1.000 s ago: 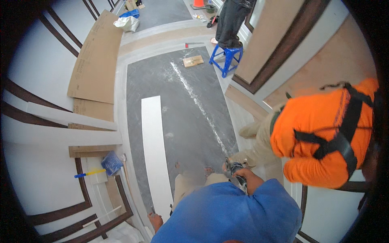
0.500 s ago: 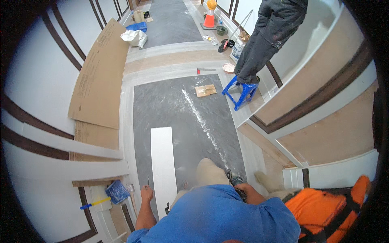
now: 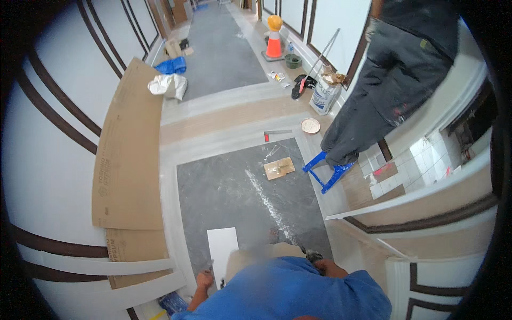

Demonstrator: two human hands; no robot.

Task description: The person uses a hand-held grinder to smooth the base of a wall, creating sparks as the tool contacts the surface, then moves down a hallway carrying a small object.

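My left hand (image 3: 204, 279) is closed around a thin, pen-like tool (image 3: 211, 264), beside the left edge of a white board (image 3: 223, 246). The board lies on a dark grey floor sheet (image 3: 213, 186), its near end hidden by my body. At my right side my right hand (image 3: 329, 268) is closed on a dark tool (image 3: 311, 255) that looks like a small power tool, mostly hidden by my blue shirt. A streak of white dust (image 3: 266, 208) runs across the sheet toward that tool.
A person in dark trousers (image 3: 373, 96) stands on a blue step stool (image 3: 326, 173). Around lie a wooden float (image 3: 279, 168), a red-handled square (image 3: 267, 137) and a tub of white paste (image 3: 310, 126). Large cardboard sheets (image 3: 128, 154) line the left wall; a traffic cone (image 3: 273, 45) stands farther off.
The view has tilted up along the corridor, so less of the white board shows. The orange item at right has left view, and a tiled area now appears at right. Both hands keep their tools.
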